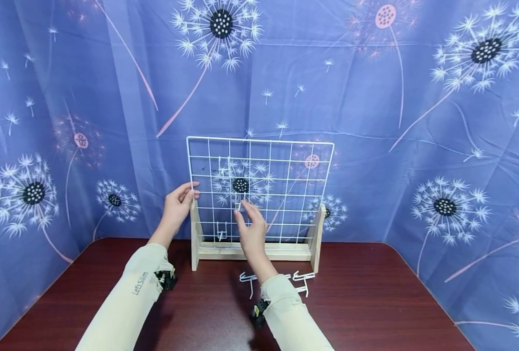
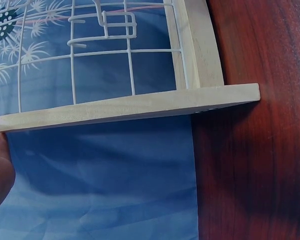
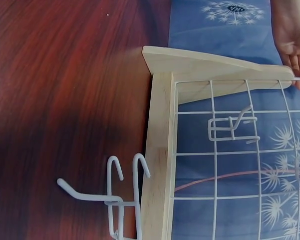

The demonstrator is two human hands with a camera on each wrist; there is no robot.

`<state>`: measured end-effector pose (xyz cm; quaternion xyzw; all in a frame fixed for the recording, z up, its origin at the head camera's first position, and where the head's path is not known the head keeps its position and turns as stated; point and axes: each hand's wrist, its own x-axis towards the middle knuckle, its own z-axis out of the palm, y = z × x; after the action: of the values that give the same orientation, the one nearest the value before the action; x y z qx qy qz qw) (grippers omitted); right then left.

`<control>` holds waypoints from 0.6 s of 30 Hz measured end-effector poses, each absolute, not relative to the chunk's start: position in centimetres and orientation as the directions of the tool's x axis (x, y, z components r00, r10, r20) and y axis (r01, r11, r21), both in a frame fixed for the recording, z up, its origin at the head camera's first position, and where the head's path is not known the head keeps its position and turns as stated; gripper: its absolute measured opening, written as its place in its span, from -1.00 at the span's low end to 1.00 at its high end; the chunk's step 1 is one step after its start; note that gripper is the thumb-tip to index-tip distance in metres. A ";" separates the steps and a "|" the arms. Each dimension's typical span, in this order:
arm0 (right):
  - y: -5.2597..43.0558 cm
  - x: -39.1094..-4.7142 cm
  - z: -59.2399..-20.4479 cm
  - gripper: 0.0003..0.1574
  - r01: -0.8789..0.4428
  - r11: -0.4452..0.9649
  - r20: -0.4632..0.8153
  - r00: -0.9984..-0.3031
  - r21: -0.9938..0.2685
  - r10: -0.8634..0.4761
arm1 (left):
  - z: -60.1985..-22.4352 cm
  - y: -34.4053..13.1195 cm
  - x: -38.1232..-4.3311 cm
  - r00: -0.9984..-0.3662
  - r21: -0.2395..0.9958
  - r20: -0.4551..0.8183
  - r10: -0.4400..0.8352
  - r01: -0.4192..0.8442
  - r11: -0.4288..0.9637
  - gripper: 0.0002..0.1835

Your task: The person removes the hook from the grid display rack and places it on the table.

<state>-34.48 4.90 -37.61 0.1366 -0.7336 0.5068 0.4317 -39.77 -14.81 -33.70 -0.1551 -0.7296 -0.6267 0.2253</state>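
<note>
A white wire grid panel [image 1: 259,194] stands upright in a wooden stand [image 1: 255,251]. My left hand [image 1: 177,208] grips the panel's left edge, just above the stand's left post. Near the middle of the grid, my right hand [image 1: 253,233] pinches a white wire hook [image 1: 238,204] between thumb and fingers, against the wires. Two more hooks hang on the left part of the grid: an upper hook [image 1: 223,169] and a lower hook [image 1: 221,233], the lower one also showing in the right wrist view. Only part of the right hand's fingers shows at that view's edge.
Loose white hooks lie on the dark red wooden table [image 1: 373,292] in front of the stand, among them a left hook [image 1: 250,279] and a right hook [image 1: 304,279], partly behind the right forearm. A blue dandelion-print cloth [image 1: 365,161] hangs behind.
</note>
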 end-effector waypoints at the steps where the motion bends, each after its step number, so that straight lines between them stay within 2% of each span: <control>1: 4.9 -34.5 -37.6 -0.63 -0.642 0.448 0.775 -0.586 -0.622 0.236 | -33.7 -14.8 -39.8 -0.851 0.845 0.523 -0.056 0.509 0.165 -0.68; 9: 5.0 -34.5 -37.4 -0.75 -0.669 0.442 0.797 -0.556 -0.597 0.234 | -33.6 -14.8 -39.8 -0.845 0.840 0.532 -0.059 0.518 0.158 -0.69; 18: 4.9 -34.4 -36.9 -0.78 -0.725 0.442 0.848 -0.479 -0.528 0.227 | -33.6 -14.8 -39.6 -0.848 0.842 0.527 -0.056 0.513 0.166 -0.69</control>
<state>-34.43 4.89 -36.89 0.1773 -0.7016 0.4973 0.4786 -39.55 -14.79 -33.55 -0.1568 -0.7291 -0.6263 0.2270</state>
